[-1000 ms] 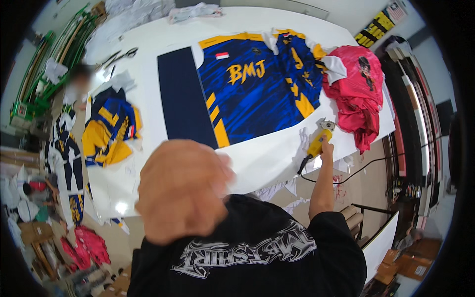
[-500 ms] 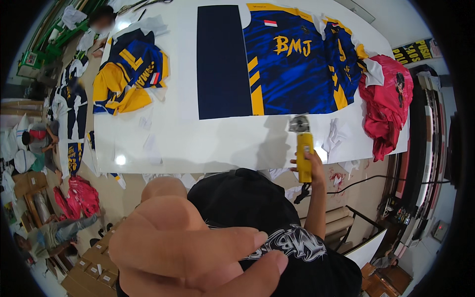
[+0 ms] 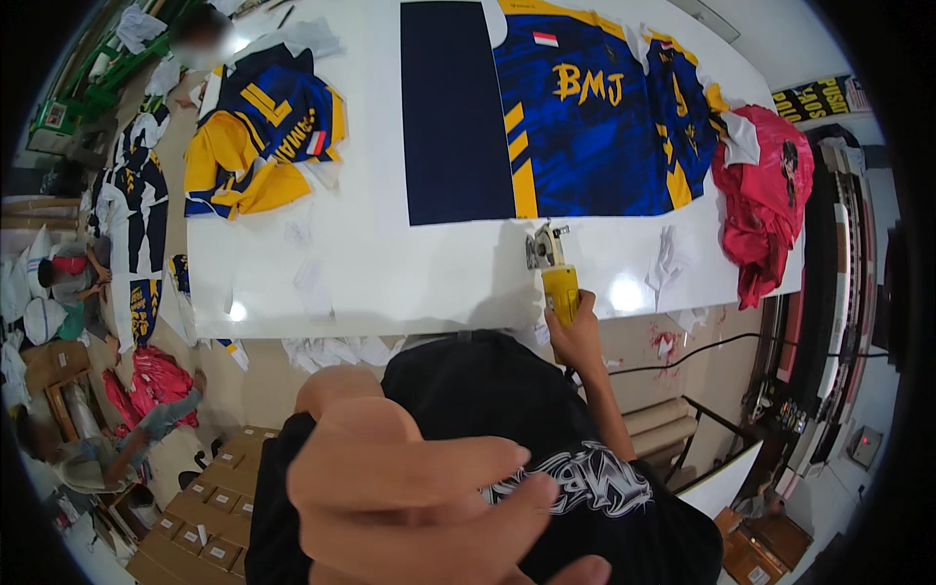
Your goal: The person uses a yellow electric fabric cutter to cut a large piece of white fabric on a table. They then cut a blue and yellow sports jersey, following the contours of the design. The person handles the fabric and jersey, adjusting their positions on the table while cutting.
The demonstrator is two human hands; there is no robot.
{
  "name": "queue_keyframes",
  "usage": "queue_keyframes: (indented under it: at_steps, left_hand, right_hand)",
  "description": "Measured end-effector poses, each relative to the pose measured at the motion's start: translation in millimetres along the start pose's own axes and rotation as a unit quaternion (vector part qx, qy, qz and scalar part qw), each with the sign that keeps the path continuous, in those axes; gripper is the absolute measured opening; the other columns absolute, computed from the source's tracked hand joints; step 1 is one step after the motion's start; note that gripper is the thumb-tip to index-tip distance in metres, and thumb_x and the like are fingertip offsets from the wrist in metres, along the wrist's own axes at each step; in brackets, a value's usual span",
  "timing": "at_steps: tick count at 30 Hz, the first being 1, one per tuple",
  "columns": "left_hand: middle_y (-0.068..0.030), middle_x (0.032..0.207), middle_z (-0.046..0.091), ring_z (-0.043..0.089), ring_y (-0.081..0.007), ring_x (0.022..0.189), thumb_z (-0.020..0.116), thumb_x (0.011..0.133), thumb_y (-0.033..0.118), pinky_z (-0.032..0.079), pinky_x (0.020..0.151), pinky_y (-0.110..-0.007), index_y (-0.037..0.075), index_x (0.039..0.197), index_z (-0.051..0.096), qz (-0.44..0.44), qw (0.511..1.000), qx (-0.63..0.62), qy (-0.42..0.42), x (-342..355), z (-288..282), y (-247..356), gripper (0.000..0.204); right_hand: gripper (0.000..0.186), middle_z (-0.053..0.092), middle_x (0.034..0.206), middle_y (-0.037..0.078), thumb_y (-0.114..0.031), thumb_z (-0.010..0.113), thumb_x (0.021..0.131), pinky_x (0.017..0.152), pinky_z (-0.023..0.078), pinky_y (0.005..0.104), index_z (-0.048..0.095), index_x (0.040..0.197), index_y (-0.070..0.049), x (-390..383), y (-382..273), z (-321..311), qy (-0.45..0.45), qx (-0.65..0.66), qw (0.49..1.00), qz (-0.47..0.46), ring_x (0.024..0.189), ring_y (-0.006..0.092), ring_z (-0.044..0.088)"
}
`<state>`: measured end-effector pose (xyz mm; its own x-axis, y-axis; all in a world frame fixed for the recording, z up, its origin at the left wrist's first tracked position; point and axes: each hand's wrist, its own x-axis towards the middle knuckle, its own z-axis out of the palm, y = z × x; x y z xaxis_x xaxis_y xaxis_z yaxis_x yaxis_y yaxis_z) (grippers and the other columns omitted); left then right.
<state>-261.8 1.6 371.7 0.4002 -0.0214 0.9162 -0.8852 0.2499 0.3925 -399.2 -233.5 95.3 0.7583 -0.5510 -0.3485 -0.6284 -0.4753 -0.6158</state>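
My right hand (image 3: 574, 334) is wrapped round the yellow handle of an electric round-blade fabric cutter (image 3: 559, 283). Its metal head rests close to the table's near side, just below the lower edge of a blue and yellow printed jersey panel (image 3: 604, 136). A plain dark navy fabric panel (image 3: 456, 117) lies flat beside it on the left. Large and near the camera, my left hand (image 3: 409, 487) is raised in front of my black shirt, its fingers loosely bent and apart with nothing between them.
The white table (image 3: 390, 278) carries a heap of blue and yellow jersey pieces (image 3: 263, 146) at left and crumpled red fabric (image 3: 765, 205) at right. A black cable (image 3: 702, 349) runs off right. Cardboard boxes (image 3: 210, 507) stand at lower left; people sit on the floor beyond.
My right hand has moved the cutter left along the jersey panel's lower edge and tilted it. My left hand has shifted right. The whole view has turned slightly.
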Motion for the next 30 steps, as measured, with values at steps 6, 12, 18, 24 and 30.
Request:
queue_keyframes:
  at_steps: [6,12,18,24,30]
  left_hand:
    - [-0.0078,0.099,0.074,0.069,-0.0282,0.086,0.082,0.078,0.018,0.054,0.065,-0.033,0.017,0.098,0.073,-0.233,0.957,0.029,-0.171,-8.9,-34.1,19.2,0.022]
    - [-0.0145,0.112,0.072,0.07,-0.0285,0.1,0.072,0.095,0.009,0.055,0.086,-0.038,-0.001,0.124,0.064,-0.289,0.903,0.235,-0.216,-138.2,-50.9,-167.0,0.031]
    - [-0.0163,0.146,0.055,0.049,-0.0352,0.138,0.071,0.097,0.029,0.033,0.117,-0.054,0.003,0.134,0.061,-0.278,0.81,0.383,-0.346,-285.4,-101.9,-228.3,0.047]
    - [-0.0185,0.153,0.049,0.041,-0.0372,0.145,0.071,0.095,0.033,0.025,0.122,-0.058,0.0,0.137,0.059,-0.271,0.803,0.412,-0.333,-313.5,-111.0,-218.3,0.055]
    - [-0.0182,0.153,0.049,0.041,-0.0362,0.145,0.07,0.095,0.035,0.023,0.123,-0.058,0.001,0.138,0.058,-0.276,0.802,0.413,-0.331,-314.1,-111.2,-217.8,0.057]
  right_hand:
    - [0.059,0.067,0.107,0.038,-0.024,0.071,0.094,0.086,0.054,0.0584,0.039,0.132,0.007,-13.6,-3.9,23.0,0.014,-0.032,0.999,-0.003,0.1,0.0573,0.066]
    - [0.057,0.067,0.108,0.039,-0.027,0.07,0.094,0.086,0.053,0.0589,0.041,0.129,0.009,0.3,-27.2,30.7,0.006,-0.039,0.999,0.019,0.1,0.0571,0.066]
    - [0.056,0.066,0.107,0.039,-0.028,0.069,0.094,0.086,0.053,0.0594,0.041,0.125,0.009,16.1,-32.5,32.6,0.01,-0.046,0.999,0.007,0.098,0.0566,0.066]
    - [0.056,0.065,0.107,0.039,-0.031,0.068,0.094,0.086,0.053,0.0604,0.041,0.124,0.008,12.1,-34.9,34.4,0.004,-0.078,0.997,0.007,0.098,0.0563,0.066]
    - [0.053,0.066,0.103,0.039,-0.029,0.067,0.095,0.082,0.054,0.06,0.04,0.122,0.007,13.5,-38.9,36.6,0.006,-0.066,0.998,0.0,0.094,0.0566,0.067]
